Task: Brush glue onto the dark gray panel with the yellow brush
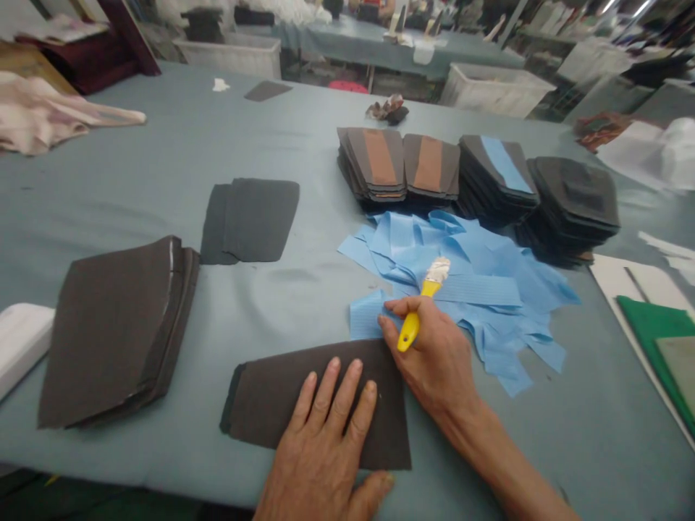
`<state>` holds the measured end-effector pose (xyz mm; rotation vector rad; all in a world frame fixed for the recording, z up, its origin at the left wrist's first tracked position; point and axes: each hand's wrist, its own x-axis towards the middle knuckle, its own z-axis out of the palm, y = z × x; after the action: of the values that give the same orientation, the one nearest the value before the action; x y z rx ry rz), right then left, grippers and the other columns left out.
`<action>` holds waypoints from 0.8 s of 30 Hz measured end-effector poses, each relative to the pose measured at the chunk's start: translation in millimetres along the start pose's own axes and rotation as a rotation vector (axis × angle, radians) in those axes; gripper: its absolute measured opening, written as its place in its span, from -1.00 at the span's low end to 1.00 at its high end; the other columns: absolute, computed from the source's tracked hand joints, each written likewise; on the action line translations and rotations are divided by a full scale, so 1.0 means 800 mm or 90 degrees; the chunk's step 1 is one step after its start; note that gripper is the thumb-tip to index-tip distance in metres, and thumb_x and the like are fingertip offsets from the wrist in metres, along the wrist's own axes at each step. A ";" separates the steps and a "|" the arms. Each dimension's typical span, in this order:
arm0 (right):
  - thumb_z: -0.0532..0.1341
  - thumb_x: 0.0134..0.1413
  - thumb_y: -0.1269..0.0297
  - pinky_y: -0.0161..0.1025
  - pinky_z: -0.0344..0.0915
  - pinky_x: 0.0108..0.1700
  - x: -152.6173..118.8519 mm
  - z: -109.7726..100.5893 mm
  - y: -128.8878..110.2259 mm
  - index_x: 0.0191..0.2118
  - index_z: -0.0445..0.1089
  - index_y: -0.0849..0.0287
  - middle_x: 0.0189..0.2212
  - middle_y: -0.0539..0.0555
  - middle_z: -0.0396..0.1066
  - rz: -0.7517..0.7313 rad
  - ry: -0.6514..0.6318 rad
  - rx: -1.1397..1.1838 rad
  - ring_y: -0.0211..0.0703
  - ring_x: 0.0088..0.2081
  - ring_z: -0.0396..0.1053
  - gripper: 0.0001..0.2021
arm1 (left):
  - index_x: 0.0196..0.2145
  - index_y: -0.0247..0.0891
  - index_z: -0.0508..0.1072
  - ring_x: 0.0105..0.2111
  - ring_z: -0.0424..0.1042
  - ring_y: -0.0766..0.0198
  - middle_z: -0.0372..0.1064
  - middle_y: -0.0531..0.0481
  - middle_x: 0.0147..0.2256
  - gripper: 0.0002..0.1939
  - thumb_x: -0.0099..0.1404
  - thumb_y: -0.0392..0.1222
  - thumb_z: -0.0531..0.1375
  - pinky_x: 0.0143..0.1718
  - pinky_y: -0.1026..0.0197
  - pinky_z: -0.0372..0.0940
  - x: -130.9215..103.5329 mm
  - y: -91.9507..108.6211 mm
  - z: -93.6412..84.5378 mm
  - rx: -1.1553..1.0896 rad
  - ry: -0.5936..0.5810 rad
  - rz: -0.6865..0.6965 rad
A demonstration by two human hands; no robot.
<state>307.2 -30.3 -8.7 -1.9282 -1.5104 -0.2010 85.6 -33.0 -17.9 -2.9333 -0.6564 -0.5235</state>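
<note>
Table (163, 145), grey-blue cloth cover, fills most of the head view. On it at our near left we note a thick stack of dark fabric pieces (116, 329), edges roughly squared. Farther off, right of centre, four bundled stacks (478, 181) stand side by side; two carry brown strips on top, one a blue strip, one is plain dark. In front of those bundles lies a loose heap of blue strips (467, 282), overlapping at all angles. A flat pair of dark pieces (250, 219) lies alone mid-table, apart from the rest.

Near edge, centre: a single dark fabric piece (320, 405) lies flat, its upper right corner touching the blue heap. Our left hand (326, 441) rests on it palm down, fingers spread and extended, gripping nothing, just pressing. Our right hand (428, 354) sits at the piece's upper right corner, closed around the yellow handle of a small brush (423, 304); bristles point away from us, over the blue strips. Right fingertips touch a blue strip by the fabric edge.
</note>
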 end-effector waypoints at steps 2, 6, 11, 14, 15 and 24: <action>0.23 0.39 0.13 -0.08 0.34 -0.20 0.003 0.005 -0.003 -0.14 0.38 0.04 -0.23 0.07 0.61 0.001 -0.008 0.000 0.06 -0.27 0.54 -0.87 | 0.38 -0.30 0.37 0.39 0.26 -0.17 0.34 -0.24 0.39 -0.20 0.48 0.38 0.09 0.37 -0.13 0.06 -0.001 0.002 -0.003 -0.028 -0.022 -0.025; 0.24 0.33 0.08 -0.10 0.25 -0.25 0.008 0.012 -0.008 -0.19 0.40 0.04 -0.34 0.06 0.53 0.014 0.000 0.042 0.05 -0.33 0.47 -0.84 | 0.42 -0.28 0.32 0.42 0.24 -0.18 0.25 -0.23 0.45 -0.16 0.50 0.42 0.03 0.39 -0.16 0.11 -0.001 0.007 -0.009 -0.083 -0.068 -0.059; 0.27 0.27 0.17 -0.19 0.17 -0.40 0.022 0.007 -0.014 -0.25 0.35 0.03 -0.47 -0.06 0.41 0.042 0.015 0.112 -0.14 -0.51 0.34 -0.89 | 0.43 -0.26 0.29 0.46 0.21 -0.14 0.19 -0.21 0.48 -0.19 0.51 0.39 0.05 0.42 -0.16 0.13 -0.001 0.012 -0.007 -0.116 -0.065 -0.084; 0.28 0.27 0.17 -0.23 0.22 -0.46 0.037 -0.005 -0.015 -0.25 0.31 0.03 -0.49 -0.11 0.35 0.065 0.043 0.145 -0.22 -0.56 0.29 -0.86 | 0.44 -0.28 0.28 0.46 0.21 -0.11 0.20 -0.21 0.47 -0.19 0.47 0.33 0.17 0.41 -0.15 0.16 -0.001 0.012 -0.002 -0.106 -0.034 -0.083; 0.28 0.27 0.15 -0.24 0.26 -0.45 0.042 -0.010 -0.015 -0.25 0.30 0.03 -0.47 -0.11 0.36 0.074 0.055 0.158 -0.23 -0.54 0.31 -0.84 | 0.43 -0.29 0.28 0.45 0.22 -0.12 0.21 -0.23 0.47 -0.18 0.45 0.31 0.21 0.40 -0.16 0.19 -0.001 0.012 0.000 -0.102 -0.019 -0.080; 0.40 0.17 0.09 -0.30 0.45 -0.48 0.044 -0.056 -0.037 -0.27 0.30 0.04 -0.38 -0.07 0.41 0.159 0.120 0.313 -0.28 -0.49 0.38 -0.72 | 0.40 -0.35 0.30 0.41 0.30 -0.08 0.31 -0.25 0.41 -0.45 0.53 -0.18 0.11 0.36 -0.20 0.30 0.005 0.004 -0.020 -0.165 0.086 -0.109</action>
<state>303.6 -24.9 55.4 -1.6264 -1.0622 0.0917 85.7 -36.8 -1.7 -3.0556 -0.8901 -0.8775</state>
